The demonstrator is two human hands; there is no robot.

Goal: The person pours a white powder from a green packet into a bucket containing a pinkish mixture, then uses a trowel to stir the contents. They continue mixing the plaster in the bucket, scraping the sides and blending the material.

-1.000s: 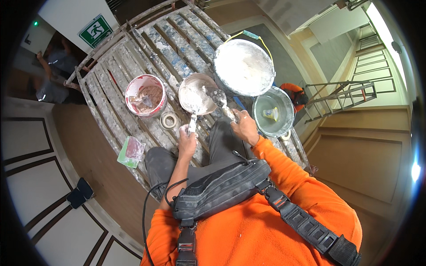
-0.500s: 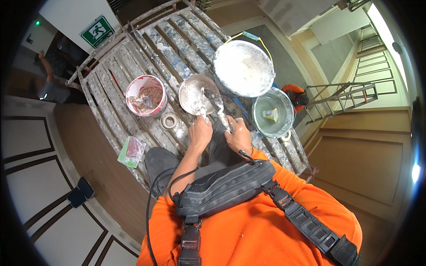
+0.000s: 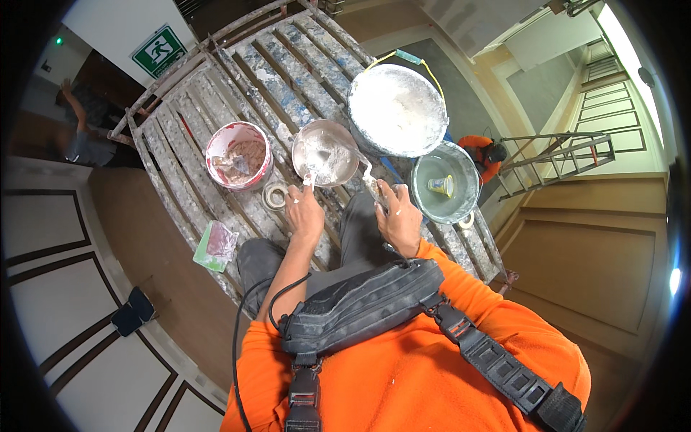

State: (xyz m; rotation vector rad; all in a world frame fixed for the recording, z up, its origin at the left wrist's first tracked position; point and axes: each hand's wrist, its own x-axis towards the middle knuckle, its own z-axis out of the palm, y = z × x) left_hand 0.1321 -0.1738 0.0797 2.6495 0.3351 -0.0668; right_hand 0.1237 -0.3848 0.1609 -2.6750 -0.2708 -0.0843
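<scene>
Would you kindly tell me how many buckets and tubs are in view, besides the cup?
4: red-rimmed tub leftmost; pale tub to its right; yellow-handled bucket next; grey bucket rightmost; others may be hidden.

Open slats of the paint-spattered platform (image 3: 277, 75) lead from the white-and-red round bucket (image 3: 237, 129) to the far edge, where a metal rail (image 3: 173, 72) blocks; a narrow lane parts that bucket from the grey round bowl (image 3: 317, 129). Toward the right edge, the large whitish round bucket (image 3: 360, 134) and grey-green round basin (image 3: 462, 162) crowd together, a yellow wire handle with teal grip (image 3: 409, 57) arching past the former. The left hand (image 3: 304, 214) and right hand (image 3: 398, 216) hem in the bowl's near side
</scene>
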